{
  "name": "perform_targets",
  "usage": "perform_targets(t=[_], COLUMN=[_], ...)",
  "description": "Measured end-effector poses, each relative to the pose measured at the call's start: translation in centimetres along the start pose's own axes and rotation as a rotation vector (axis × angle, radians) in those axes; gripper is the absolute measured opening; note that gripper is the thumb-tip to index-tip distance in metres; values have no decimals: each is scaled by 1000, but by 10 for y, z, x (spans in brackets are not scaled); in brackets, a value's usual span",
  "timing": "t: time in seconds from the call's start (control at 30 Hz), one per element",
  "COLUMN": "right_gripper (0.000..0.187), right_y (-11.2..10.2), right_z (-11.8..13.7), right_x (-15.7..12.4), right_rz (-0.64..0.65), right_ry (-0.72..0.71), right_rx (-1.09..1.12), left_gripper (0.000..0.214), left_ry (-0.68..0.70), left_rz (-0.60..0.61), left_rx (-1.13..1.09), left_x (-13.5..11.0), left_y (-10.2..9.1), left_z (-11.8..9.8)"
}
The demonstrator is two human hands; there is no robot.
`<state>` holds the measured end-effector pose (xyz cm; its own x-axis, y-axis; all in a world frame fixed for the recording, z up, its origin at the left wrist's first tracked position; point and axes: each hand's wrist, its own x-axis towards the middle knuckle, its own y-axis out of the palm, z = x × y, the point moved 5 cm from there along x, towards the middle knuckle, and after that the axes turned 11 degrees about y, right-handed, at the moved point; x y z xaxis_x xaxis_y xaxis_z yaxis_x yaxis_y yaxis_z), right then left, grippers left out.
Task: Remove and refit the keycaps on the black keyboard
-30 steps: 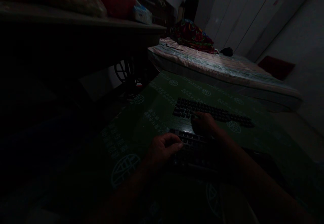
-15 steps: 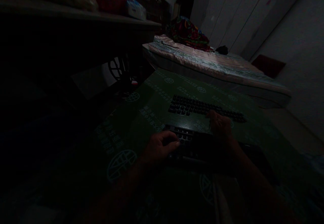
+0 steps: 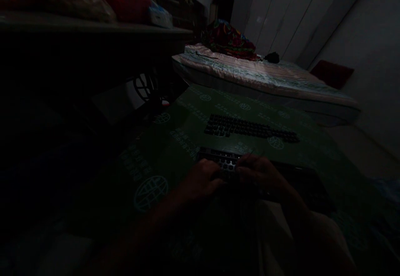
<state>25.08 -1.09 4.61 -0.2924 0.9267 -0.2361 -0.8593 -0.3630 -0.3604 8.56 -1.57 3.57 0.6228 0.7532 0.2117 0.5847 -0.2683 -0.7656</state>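
our right hand (image 3: pixel 261 172) now joins our left hand (image 3: pixel 204 178) at the keyboard (image 3: pixel 227 165), finger grips unclear, ditto inside the bag (image 3: pixel 81 3)

Green with a pale globe-and-lettering print across the broad flat worktop (image 3: pixel 175 155); plain black on the small square keys (image 3: pixel 250 127) and the long rectangular keyboard base (image 3: pixel 303 182).

Desk (image 3: pixel 175 163): globe emblems (image 3: pixel 245 107) in a row along the far edge, one more at the left edge
Lettering (image 3: pixel 184 142): pale lines of characters between emblems, too dim to read
Keys (image 3: pixel 246 126): markings too dark to read
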Motion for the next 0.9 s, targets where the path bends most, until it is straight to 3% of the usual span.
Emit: perform_targets(t=[0.13,0.27,0.6,0.9], right_gripper=[13,14,14,13], right_y=[3,5,16,21], right_z=[0,6,15,19], right_x=[3,4,14,10], right_rz=[15,44,147,38], right_ry=[-54,-111,-175,-260], right_rx=[-28,-58,-260,-364], left_gripper=[8,9,30,38], left_ry=[70,48,173,169], left_rz=[86,96,-86,-82], left_rx=[80,116,136,82], left_x=[0,2,22,21], left_y=[3,6,30,36], left_z=[-7,-11,0,11])
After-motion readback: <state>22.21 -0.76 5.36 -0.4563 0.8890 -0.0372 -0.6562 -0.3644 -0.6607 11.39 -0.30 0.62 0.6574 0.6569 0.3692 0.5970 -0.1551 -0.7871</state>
